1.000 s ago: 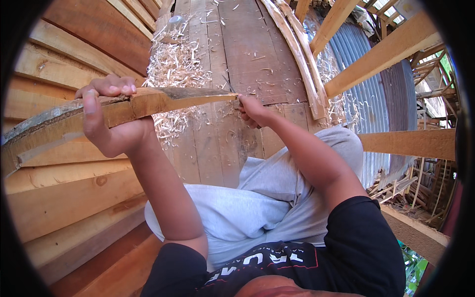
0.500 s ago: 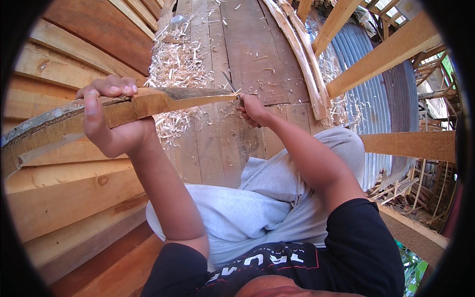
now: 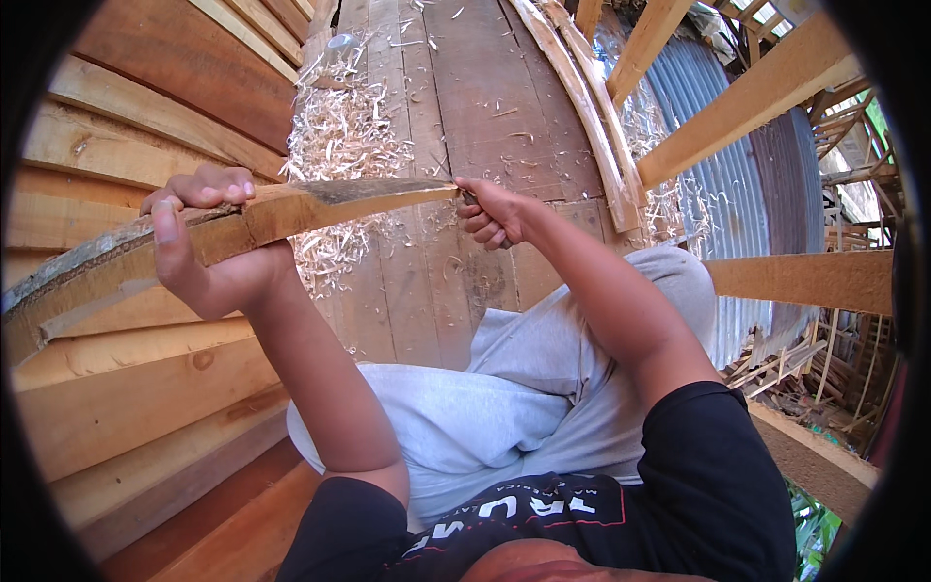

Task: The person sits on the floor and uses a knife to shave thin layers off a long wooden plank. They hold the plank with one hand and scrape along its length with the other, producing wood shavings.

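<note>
A long curved piece of wood (image 3: 281, 211), bark along its upper edge at the left, spans from the left rim to a thin pointed end near the middle. My left hand (image 3: 221, 279) grips it, fingers over the top and palm against the near side, with the thumb sticking up. My right hand (image 3: 497, 213) is closed in a fist around a knife (image 3: 469, 197) at the wood's pointed end. Only a bit of the knife shows between the fingers; its blade is mostly hidden or too thin to make out. Pale cut wood shows at the tip.
Curly shavings (image 3: 349, 131) are heaped on the plank floor (image 3: 485, 116). Stacked boards (image 3: 136, 388) fill the left side. At the right lie long pale curved strips (image 3: 592, 107), beside wooden beams (image 3: 747, 107) and corrugated metal sheets (image 3: 722, 184). A clear round object (image 3: 341, 43) sits far back.
My right fist has turned and moved slightly right; the knife blade, seen earlier pointing up and left past the wood's tip, barely shows now. My left hand keeps its grip.
</note>
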`<state>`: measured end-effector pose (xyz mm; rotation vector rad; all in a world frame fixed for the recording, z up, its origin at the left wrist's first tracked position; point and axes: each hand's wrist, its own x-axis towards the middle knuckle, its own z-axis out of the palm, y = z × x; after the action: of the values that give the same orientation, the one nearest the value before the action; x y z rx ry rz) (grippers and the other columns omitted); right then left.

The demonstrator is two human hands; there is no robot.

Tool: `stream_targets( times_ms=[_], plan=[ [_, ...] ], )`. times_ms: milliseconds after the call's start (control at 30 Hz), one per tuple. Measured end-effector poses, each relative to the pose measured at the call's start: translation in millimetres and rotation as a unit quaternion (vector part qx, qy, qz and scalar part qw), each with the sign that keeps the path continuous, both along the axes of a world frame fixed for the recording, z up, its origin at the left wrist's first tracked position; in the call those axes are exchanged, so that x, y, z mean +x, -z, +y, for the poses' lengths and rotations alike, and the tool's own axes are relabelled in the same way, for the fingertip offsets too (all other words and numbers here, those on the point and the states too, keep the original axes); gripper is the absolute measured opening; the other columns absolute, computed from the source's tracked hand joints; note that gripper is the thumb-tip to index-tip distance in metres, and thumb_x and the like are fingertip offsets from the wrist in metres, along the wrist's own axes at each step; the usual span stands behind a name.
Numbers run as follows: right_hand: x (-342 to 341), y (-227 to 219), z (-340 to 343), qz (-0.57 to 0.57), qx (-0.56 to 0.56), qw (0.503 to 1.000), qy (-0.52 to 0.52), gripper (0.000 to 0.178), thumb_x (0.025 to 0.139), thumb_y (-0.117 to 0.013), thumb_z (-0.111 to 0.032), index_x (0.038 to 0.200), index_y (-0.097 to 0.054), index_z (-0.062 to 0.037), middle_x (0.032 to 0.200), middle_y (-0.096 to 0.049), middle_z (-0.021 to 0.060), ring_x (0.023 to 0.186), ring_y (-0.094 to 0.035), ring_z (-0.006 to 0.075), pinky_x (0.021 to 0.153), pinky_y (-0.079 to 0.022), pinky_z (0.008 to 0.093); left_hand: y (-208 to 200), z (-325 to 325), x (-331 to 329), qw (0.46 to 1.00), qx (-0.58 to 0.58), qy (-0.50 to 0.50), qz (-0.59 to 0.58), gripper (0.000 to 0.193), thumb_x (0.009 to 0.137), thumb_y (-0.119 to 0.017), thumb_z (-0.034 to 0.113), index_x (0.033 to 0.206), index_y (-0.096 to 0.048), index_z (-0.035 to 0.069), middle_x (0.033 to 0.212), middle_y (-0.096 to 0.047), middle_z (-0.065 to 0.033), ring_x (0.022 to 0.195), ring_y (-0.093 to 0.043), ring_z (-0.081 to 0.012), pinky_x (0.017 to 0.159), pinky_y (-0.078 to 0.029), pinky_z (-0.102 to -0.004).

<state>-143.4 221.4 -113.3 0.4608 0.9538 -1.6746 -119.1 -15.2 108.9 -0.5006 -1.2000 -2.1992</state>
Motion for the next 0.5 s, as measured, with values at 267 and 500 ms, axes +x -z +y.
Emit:
stream_targets(
  times_ms=[267,500],
  plan=[
    [10.6,-17.8,-17.9,0.215,0.363,0.906,-0.005,0.061,0.098,-0.03,-0.052,0.067,-0.055,-0.0053,0.058,-0.047,0.005,0.048,-0.046,0.018,0.044,-0.039,0.0374,2.3,-0.8,1.0,1.0,0.025,0.0,-0.015,0.017,0.083,-0.053,0.027,0.082,-0.057,0.01,0.071,-0.052,-0.0045,0.064,-0.047,-0.0163,0.064,-0.041,-0.0325],
    [19.2,-33.1,-25.7,0.444,0.547,0.708,-0.047,0.06,0.097,-0.034,-0.043,0.092,-0.065,0.0076,0.09,-0.064,0.029,0.085,-0.063,0.044,0.079,-0.048,0.0497,-0.3,1.4,-0.3,1.0,0.012,-0.026,-0.007,0.016,0.082,-0.055,0.025,0.082,-0.051,0.01,0.068,-0.052,-0.0047,0.061,-0.048,-0.0161,0.062,-0.042,-0.0317]
  ],
)
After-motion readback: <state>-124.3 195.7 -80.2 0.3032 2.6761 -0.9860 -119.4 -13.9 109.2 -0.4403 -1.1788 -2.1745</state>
